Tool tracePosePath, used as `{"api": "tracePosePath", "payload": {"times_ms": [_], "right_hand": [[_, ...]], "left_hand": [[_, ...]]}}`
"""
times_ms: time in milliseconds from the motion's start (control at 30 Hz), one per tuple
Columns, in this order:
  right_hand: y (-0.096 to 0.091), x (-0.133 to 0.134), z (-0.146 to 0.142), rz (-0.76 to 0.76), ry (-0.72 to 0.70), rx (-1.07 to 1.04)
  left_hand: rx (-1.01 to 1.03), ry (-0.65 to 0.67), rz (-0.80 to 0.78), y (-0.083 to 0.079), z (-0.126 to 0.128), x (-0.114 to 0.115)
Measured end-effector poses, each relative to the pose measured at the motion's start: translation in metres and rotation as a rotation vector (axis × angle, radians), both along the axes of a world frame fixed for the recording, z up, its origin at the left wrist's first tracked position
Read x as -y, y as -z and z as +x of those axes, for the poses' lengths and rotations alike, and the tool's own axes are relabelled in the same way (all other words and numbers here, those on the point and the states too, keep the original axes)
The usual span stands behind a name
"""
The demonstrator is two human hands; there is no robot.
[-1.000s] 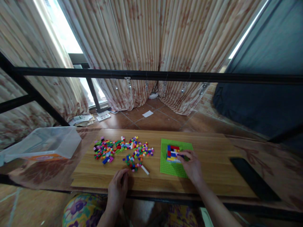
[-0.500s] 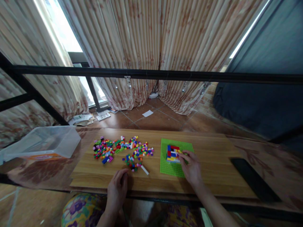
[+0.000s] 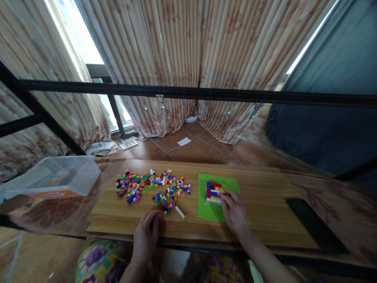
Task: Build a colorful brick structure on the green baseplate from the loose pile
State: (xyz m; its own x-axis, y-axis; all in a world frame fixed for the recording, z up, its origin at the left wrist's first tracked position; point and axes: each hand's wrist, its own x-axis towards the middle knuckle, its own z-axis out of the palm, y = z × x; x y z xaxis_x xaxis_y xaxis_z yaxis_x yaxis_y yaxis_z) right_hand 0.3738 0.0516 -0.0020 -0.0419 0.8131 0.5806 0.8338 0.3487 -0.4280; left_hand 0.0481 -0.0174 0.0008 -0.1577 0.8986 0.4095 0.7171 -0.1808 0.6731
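Note:
A green studded baseplate [image 3: 203, 212] lies on the wooden board, carrying a low block of toy bricks [image 3: 209, 192] in red, blue, white, yellow and black. My right hand [image 3: 235, 211] reaches over the plate's right side, fingertips pinched together at the right edge of the brick build. Whatever is between those fingertips is too small and covered to make out. At the board's front edge rests my left hand [image 3: 146, 232], its fingers curled in and no brick showing in them. Just beyond it are loose small bricks [image 3: 167, 192] and a long white brick [image 3: 180, 212].
More mixed bricks [image 3: 129, 186] are heaped on the left of the wooden board [image 3: 265, 196]. A clear plastic bin [image 3: 64, 177] stands at the far left. On the right lies a black flat object [image 3: 316, 224]. A black metal bar [image 3: 188, 92] crosses in front of the curtains.
The baseplate with its build has shifted slightly left and turned a little. My right hand has moved slightly too, staying at the build's right edge. My left hand stays put.

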Motion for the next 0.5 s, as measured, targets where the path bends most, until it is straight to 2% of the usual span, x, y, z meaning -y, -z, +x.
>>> {"api": "tracePosePath", "payload": {"times_ms": [167,333,400,500], "right_hand": [[-0.004,0.0,0.0,-0.016,0.015,-0.033],[-0.017,0.006,-0.006,0.046,0.097,-0.092],[-0.023,0.009,-0.013,0.043,0.065,-0.103],[-0.028,0.013,-0.031,0.018,-0.063,-0.068]], "left_hand": [[0.008,0.006,-0.004,0.0,-0.001,0.0],[0.038,0.001,-0.04,-0.001,0.001,0.002],[0.051,-0.006,-0.05,-0.002,0.002,0.003],[0.061,-0.006,-0.059,-0.002,0.004,0.003]]}}
